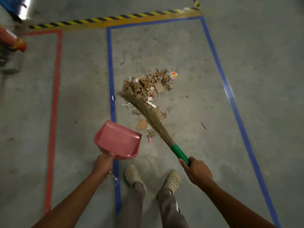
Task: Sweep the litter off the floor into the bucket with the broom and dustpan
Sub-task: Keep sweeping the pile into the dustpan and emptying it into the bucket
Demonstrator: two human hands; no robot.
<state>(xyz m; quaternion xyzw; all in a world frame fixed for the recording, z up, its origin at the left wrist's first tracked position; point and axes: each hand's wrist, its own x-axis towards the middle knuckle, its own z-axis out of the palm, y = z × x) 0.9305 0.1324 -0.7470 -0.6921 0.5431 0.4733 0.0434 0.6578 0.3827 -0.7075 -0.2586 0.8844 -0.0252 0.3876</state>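
Ahead of the right hand (pixel 196 170), broom (pixel 148 112) touches litter (pixel 148 84).

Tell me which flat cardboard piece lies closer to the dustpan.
The orange-brown piece beside the broom, just right of the pink dustpan. The other piece lies farther off, at the edge of the big heap.

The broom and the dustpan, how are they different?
The dustpan is pink plastic and wide like a scoop; the broom is long and thin, with brown bristles and a green handle. The dustpan is in the left hand, the broom in the right hand. The broom's bristles reach the litter; the dustpan looks empty. Both are gripped by their handles.
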